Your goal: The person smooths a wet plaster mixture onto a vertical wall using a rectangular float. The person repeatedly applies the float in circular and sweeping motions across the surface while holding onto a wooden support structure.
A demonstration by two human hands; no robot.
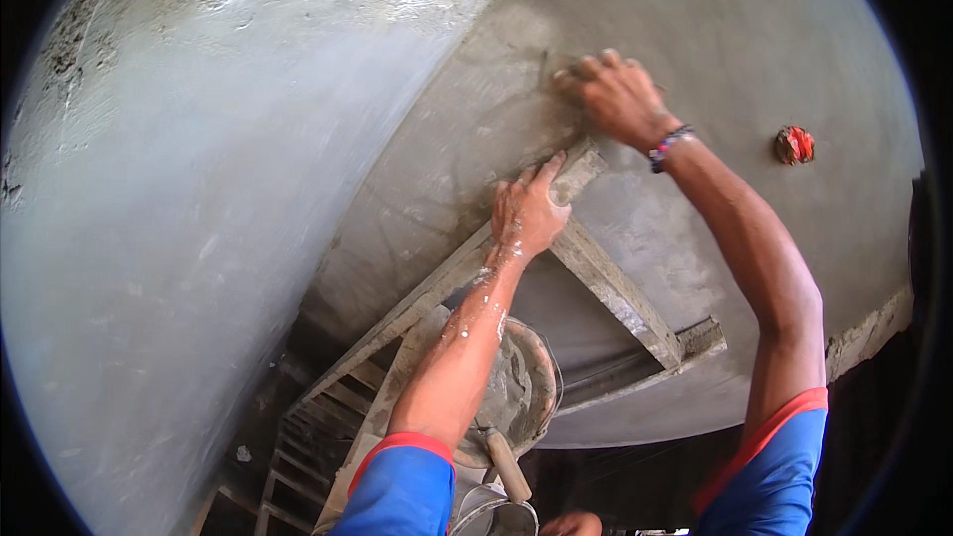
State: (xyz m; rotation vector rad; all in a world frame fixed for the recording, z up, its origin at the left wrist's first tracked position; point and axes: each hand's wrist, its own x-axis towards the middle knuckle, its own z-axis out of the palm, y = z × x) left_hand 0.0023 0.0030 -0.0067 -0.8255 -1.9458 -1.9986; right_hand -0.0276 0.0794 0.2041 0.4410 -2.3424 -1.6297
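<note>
My left hand [531, 208] is closed round the top end of a weathered wooden ladder [620, 288] leaning at the wall. Dried mortar spots mark that wrist and forearm. Higher up and to the right, my right hand [620, 99] presses against the damp grey plastered wall [715, 40]. Its fingers are curled and slightly smeared by motion; what they hold is mostly hidden under them. Below my left forearm, a bucket [548, 377] contains wet grey mortar [511, 387]. A trowel's wooden handle [508, 465] lies over its near rim.
A smooth grey wall surface [199, 189] meets the plastered wall at a corner on the left. A red crumpled plug [794, 145] sits in the wall at right. Lower left are ladder rungs [298, 476]. A second metal container [493, 516] stands at the bottom.
</note>
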